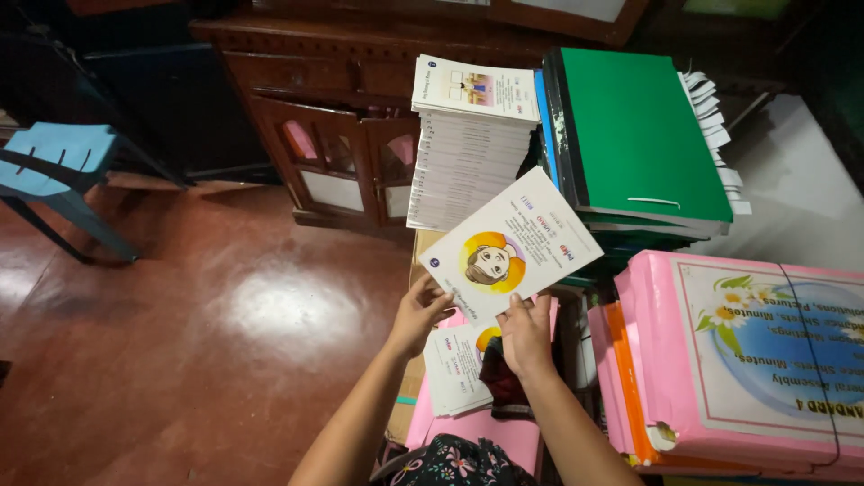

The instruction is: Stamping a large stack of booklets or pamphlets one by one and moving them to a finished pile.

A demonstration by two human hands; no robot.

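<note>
Closest to the camera, at the bottom edge, we see a patch of dark flowered cloth (450,463), and above it our two bare forearms reaching forward. Just beyond them a small stack of white booklets (457,369) lies on a pink folder (490,432), with a dark red bundle (504,382) beside it. Our left hand (418,315) and right hand (526,335) together hold up a white booklet (510,243) with a cartoon face in a yellow circle on its cover; the fingers of both hands are clenched on its near edge, left at the lower corner, right along the bottom, and the booklet is tilted in the air above the small stack. To the right a thick pink binder (747,360) with daisies on its label rests on orange folders. Farther off, a tall pile of white booklets (468,144) stands beside a green-covered ledger (643,130) atop more green books. Behind these is a dark wooden cabinet (337,117), and at far left a blue chair (58,162) stands on the polished red floor (225,342).
</note>
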